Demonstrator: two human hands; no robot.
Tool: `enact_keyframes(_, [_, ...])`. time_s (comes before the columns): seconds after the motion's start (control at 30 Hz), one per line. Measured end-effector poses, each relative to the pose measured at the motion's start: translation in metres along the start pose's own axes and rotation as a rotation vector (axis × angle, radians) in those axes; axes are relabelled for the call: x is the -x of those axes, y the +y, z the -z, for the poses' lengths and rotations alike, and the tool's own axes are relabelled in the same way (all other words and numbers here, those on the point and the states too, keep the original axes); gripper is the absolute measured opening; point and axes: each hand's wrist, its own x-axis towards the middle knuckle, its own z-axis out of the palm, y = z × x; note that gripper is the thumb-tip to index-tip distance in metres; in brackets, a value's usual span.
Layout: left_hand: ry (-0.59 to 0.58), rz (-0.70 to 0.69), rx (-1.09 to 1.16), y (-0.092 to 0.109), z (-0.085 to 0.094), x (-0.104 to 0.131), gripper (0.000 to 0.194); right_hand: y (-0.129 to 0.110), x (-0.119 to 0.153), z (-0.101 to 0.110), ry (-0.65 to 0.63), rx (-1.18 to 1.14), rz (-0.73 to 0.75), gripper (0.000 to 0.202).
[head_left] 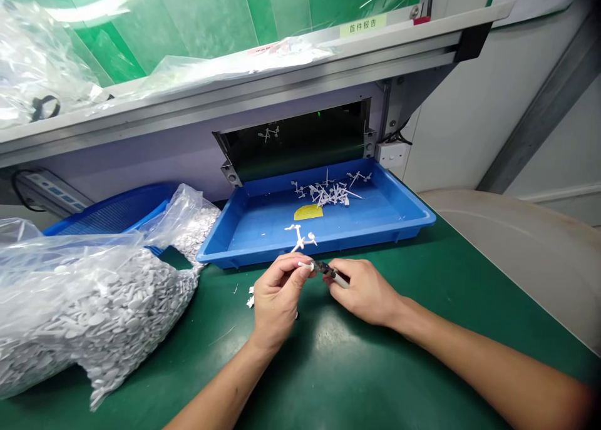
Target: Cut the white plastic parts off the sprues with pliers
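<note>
Forearms (455, 339) point toward the tray (375, 237), left hand (276, 295) pinching sprue (300, 241), right hand (370, 292) gripping cutters (322, 266), apparently for trimming; the next snip needs alignment.

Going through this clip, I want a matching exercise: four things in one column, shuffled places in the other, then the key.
1. Pliers-like tool
2. Yellow card
3. Foremost branched white piece
4. Nearest bag of white parts

A. inside the blue tray
B. in the left hand
C. on the green table
D. in the right hand

Pairs: 1-D; 2-A; 3-B; 4-C
</note>
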Motion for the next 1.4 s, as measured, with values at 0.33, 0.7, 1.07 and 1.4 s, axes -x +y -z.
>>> enact_keyframes(0.33, [0.156,-0.048,-0.062,0.055,0.029,-0.003,0.016,0.025,0.008,0.001,-0.067,0.061,0.030,0.021])
enact_keyframes(0.7, [0.667,-0.401,-1.043,0.167,0.229,-0.015,0.019,0.076,0.005,-0.024,-0.172,0.223,0.112,0.027])
enact_keyframes(1.07, [-0.659,0.037,-0.828,0.069,0.068,0.041,0.010,0.033,-0.001,0.001,-0.209,0.267,0.218,0.018])
enact_keyframes(1.4, [-0.474,0.203,-0.930,0.041,0.030,0.041,0.033,0.033,0.000,0.001,-0.197,0.275,0.287,0.023])
